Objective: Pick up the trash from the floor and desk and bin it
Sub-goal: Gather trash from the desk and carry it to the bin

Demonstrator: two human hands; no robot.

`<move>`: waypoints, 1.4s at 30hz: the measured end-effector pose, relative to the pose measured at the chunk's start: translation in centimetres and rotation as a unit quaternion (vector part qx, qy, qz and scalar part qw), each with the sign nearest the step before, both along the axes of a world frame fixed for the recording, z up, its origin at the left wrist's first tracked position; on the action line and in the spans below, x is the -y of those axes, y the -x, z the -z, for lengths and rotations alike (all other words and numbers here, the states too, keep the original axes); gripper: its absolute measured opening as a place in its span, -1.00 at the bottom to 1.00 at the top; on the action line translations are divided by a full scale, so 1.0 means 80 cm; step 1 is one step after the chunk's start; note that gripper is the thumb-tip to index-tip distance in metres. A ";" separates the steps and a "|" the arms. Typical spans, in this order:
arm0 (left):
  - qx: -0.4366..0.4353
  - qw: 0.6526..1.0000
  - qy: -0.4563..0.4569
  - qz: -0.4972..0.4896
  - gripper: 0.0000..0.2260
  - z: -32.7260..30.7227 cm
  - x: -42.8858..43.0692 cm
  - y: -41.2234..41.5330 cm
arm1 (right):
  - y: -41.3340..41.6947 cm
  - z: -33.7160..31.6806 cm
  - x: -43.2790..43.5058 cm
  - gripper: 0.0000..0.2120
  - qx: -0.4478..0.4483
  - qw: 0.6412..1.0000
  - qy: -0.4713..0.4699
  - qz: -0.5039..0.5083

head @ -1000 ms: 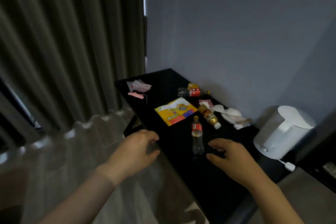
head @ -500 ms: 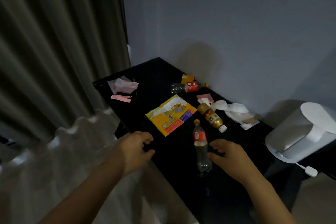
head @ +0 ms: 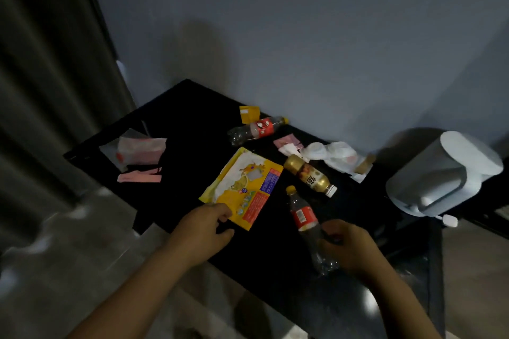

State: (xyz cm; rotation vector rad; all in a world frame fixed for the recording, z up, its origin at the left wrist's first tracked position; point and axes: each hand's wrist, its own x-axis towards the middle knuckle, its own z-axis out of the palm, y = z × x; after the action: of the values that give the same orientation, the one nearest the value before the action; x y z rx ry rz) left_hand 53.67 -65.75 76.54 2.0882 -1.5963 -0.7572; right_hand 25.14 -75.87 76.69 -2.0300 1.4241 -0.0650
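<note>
With litter spread over the black desk [head: 187, 118], the right grip [head: 347, 248] curls round the lower half of the nearest bottle [head: 303, 215], lying by the near edge, while the half-curled left grip [head: 203, 228] touches the near corner of the yellow packet [head: 242, 184], pinch unclear, apparently to lift both together.

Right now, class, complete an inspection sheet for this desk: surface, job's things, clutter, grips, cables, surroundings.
Surface: black desk, littered.
Job's things: yellow packet; near cola bottle lying flat; far cola bottle by the wall; gold-capped bottle; white tissue; pink strip; clear bag.
Clutter: white kettle, not trash.
Grips: left hand has its fingers at the yellow packet's near edge, hold unclear; right hand curls round the near cola bottle.
Cables: white plug beside the kettle.
Surroundings: grey wall, curtain at left; no bin seen.
</note>
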 end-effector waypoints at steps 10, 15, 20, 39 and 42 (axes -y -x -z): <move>-0.008 0.994 -0.025 0.103 -0.67 0.021 0.056 -0.047 | -0.036 0.015 -0.020 -0.72 -0.012 0.994 -0.020 0.106; -0.008 0.993 -0.030 0.111 -0.68 0.031 0.092 -0.061 | -0.054 0.025 0.016 -0.65 -0.008 0.992 -0.011 0.127; -0.004 0.993 -0.068 0.100 -0.69 0.043 0.134 -0.075 | -0.068 0.050 0.061 -0.63 -0.002 0.992 -0.021 0.122; 0.089 0.976 -0.183 0.073 -0.55 0.137 0.233 -0.105 | -0.073 0.122 0.126 -0.33 -0.053 0.984 -0.071 0.157; 0.097 0.974 -0.190 0.081 -0.50 0.149 0.246 -0.112 | -0.077 0.130 0.120 -0.26 -0.049 0.975 -0.097 0.192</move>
State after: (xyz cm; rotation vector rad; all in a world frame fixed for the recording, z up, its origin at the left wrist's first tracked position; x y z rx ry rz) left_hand 62.66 -85.42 64.60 2.3787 -1.8657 -1.0099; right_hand 31.31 -85.43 66.30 -1.5986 1.7955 0.0110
